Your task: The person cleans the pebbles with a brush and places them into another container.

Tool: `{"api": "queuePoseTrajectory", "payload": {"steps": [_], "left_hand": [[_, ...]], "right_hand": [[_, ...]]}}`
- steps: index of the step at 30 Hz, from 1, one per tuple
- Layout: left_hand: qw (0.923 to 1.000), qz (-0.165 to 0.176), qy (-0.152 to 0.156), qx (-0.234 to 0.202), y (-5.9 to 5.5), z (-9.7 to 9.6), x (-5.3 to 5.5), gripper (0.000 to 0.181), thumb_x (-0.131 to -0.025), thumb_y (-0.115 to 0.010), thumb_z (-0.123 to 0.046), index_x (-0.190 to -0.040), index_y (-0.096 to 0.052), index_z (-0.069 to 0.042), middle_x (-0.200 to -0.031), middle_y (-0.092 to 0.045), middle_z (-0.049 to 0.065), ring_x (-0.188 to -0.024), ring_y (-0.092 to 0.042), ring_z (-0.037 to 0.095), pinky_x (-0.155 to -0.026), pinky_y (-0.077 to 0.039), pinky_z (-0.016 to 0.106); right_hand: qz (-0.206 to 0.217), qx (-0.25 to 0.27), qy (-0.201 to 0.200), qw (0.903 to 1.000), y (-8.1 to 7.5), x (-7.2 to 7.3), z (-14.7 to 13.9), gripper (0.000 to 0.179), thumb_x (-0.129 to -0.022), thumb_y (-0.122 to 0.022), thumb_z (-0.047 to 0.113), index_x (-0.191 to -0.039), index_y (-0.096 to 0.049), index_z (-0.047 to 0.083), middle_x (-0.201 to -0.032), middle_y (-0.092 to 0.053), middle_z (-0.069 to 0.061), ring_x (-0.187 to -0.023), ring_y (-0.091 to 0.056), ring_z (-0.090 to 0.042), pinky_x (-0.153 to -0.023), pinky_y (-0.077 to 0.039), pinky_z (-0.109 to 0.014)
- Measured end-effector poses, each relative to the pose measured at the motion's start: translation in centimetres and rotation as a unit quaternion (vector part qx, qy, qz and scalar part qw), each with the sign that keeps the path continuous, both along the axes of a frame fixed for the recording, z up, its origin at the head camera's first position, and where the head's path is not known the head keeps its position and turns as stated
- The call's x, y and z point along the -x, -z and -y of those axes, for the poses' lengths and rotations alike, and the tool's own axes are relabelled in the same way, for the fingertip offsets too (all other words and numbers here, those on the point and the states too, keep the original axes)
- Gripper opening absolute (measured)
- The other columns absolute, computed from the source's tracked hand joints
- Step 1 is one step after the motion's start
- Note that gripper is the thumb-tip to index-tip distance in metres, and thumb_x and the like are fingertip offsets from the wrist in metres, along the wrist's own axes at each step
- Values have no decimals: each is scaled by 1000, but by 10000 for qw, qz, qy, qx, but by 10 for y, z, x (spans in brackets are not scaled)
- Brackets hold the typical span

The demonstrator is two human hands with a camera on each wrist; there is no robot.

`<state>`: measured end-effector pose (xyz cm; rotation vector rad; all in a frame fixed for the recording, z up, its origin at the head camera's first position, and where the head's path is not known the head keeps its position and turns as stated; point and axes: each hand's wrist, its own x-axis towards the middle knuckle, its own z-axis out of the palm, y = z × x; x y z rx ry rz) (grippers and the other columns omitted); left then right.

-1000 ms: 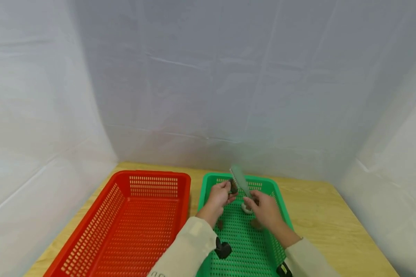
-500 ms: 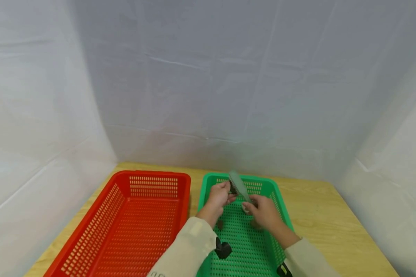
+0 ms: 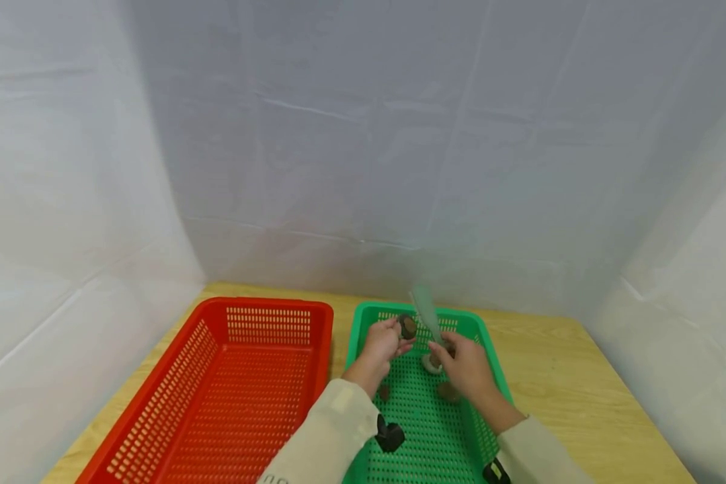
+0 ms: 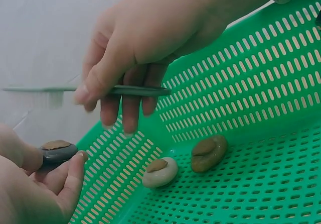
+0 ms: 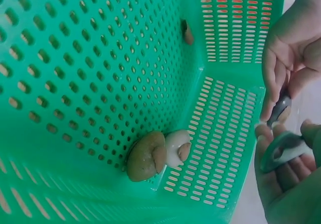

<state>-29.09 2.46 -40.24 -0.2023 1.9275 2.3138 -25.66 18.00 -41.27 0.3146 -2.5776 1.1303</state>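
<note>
My left hand [image 3: 382, 346] pinches a smooth dark stone [image 3: 407, 327] bearing a brown patch, above the far end of the green basket [image 3: 490, 339]. My right hand [image 3: 467, 366] grips the handle of a pale green brush [image 3: 425, 309], its bristle end raised and blurred. In the left wrist view the bristles of the brush [image 4: 42, 98] point down, apart from the dark stone [image 4: 56, 153]. Below the hands, a white stone [image 4: 163, 176] and a brown stone [image 4: 210, 153], each with a brown patch, lie in the basket. The right wrist view shows the brush handle's holed end [image 5: 281, 153].
A red basket [image 3: 323, 336] stands left of the green one on the wooden table [image 3: 556, 376]. One small brown piece [image 5: 187, 32] lies by the green basket's side wall. Pale sheeting [image 3: 363, 168] encloses the table at the back and sides.
Half a second ago the brush head lay against or over the dark stone; now it has lifted up and right, and the stone's patch shows. The left hand has stayed in place.
</note>
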Motion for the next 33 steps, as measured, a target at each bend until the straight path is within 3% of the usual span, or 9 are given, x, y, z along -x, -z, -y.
{"api": "queuePoseTrajectory", "payload": {"steps": [6, 11, 14, 19, 23, 29, 33], "left_hand": [[10000, -33, 75, 40, 0, 0, -3, 38, -106, -38, -9, -139, -46, 8, -122, -61, 25, -97, -69, 25, -80, -57, 32], [9999, -105, -5, -44, 2, -1, -2, 34, -103, -41, -3, -132, -53, 9, -111, -67, 21, -87, -69, 20, -80, -57, 33], [9999, -127, -8, -33, 3, -1, -2, 34, -103, -40, -2, -133, -52, 9, -113, -66, 23, -90, -69, 22, -81, -57, 34], [9999, -125, 23, -46, 2, 0, -2, 38, -106, -37, -7, -139, -45, 9, -127, -57, 30, -101, -66, 29, -84, -56, 36], [9999, -91, -13, -54, 2, 1, 0, 39, -106, -37, -7, -141, -42, 9, -129, -54, 32, -100, -66, 30, -80, -57, 31], [10000, 14, -11, -77, 0, 2, -1, 42, -106, -38, -7, -145, -37, 6, -136, -47, 33, -102, -67, 29, -73, -57, 24], [10000, 14, 24, -53, -3, 3, -2, 43, -106, -39, -9, -146, -36, 6, -140, -44, 32, -103, -66, 29, -74, -57, 25]], "right_hand": [[173, 201, -720, 9971, 4, -2, 3, 26, -93, -67, 19, -112, -68, 1, -82, -72, -4, -69, -69, -14, -62, -55, -26], [186, -122, -949, 9952, 7, 0, 2, 26, -94, -66, 21, -110, -69, 2, -80, -72, -2, -65, -66, -11, -60, -54, -25], [312, -189, -978, 9945, 8, -1, 2, 22, -94, -66, 20, -106, -69, 2, -76, -70, -3, -62, -64, -12, -57, -51, -25], [447, -135, -648, 9968, 7, -1, 3, 11, -92, -67, 15, -94, -71, 5, -72, -69, -4, -60, -62, -10, -54, -51, -25], [514, -85, -311, 9982, 7, 0, 2, 19, -92, -68, 14, -103, -71, -1, -75, -71, -5, -61, -65, -14, -53, -51, -26], [162, -24, 273, 9995, 4, 2, -1, 22, -94, -67, 18, -101, -69, -3, -76, -71, -8, -58, -61, -12, -48, -45, -27], [-28, 110, 349, 9993, -1, 3, -2, 22, -95, -66, 22, -96, -69, 1, -77, -72, -10, -55, -56, -10, -44, -40, -25]]}}
